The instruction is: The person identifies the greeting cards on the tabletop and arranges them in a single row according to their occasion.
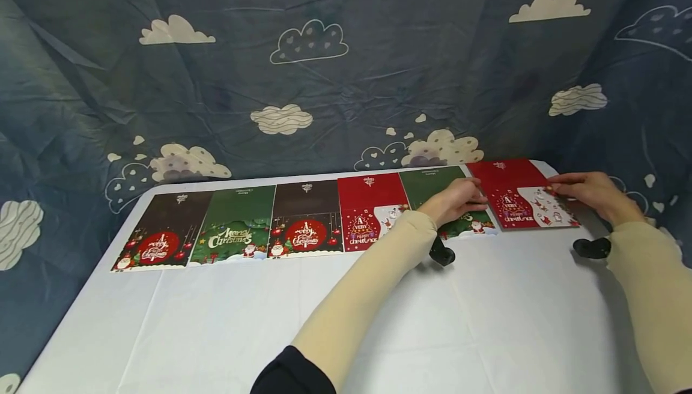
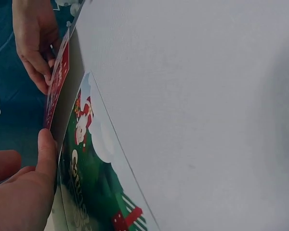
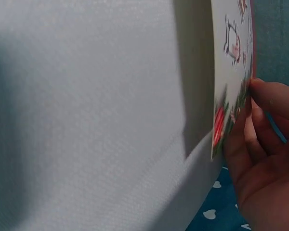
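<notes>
A red Christmas card (image 1: 508, 184), opened flat, is at the right end of a row, its near edge raised off the table in the left wrist view. My right hand (image 1: 600, 193) pinches its right edge between thumb and fingers, plain in the right wrist view, where the white printed part (image 3: 231, 62) shows. My left hand (image 1: 456, 202) has its fingertips at the card's left edge; in the left wrist view a straight digit (image 2: 47, 151) meets its end. Under the left hand lies a green card (image 1: 427, 187), partly hidden by that hand.
Leftward along the back of the white table (image 1: 216, 328) lie another red card (image 1: 364, 193), a brown card (image 1: 305, 199), a green card (image 1: 232, 214) and a brown card (image 1: 173, 214), side by side. A dark blue cloth with clouds (image 1: 303, 93) hangs behind.
</notes>
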Demonstrator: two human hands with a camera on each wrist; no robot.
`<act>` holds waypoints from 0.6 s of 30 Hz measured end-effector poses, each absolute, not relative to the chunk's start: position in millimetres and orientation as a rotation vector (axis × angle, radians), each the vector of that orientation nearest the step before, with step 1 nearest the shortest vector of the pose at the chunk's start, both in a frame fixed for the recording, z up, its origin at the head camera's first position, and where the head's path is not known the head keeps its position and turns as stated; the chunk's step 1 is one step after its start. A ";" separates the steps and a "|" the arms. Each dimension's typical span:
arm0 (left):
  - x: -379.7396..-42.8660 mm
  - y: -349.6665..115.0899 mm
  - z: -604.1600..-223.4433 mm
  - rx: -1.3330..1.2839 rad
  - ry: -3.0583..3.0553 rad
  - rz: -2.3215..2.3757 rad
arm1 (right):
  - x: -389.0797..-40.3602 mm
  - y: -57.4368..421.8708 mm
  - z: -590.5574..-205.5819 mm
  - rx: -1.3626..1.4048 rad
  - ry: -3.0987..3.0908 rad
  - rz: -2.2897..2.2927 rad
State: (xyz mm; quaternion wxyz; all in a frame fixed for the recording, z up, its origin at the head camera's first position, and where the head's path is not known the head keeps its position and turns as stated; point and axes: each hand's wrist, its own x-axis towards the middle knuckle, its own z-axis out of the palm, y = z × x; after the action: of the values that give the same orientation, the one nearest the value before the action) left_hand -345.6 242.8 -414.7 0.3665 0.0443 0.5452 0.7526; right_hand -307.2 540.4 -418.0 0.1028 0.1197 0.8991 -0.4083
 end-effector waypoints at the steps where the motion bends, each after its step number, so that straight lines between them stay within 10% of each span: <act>1: -345.0 242.4 -414.7 0.108 1.403 1.934 | -306.8 540.1 -417.9 0.359 2.655 -1.200; 18: -344.3 234.6 -422.7 0.076 1.420 2.016 | -309.8 534.3 -428.0 0.344 2.744 -1.196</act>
State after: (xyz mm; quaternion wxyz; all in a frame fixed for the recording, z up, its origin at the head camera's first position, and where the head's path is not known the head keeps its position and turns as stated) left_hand -344.3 234.6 -422.7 0.3310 0.0292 0.5433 0.7710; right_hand -309.8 534.3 -428.0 0.0643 0.1139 0.9088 -0.3961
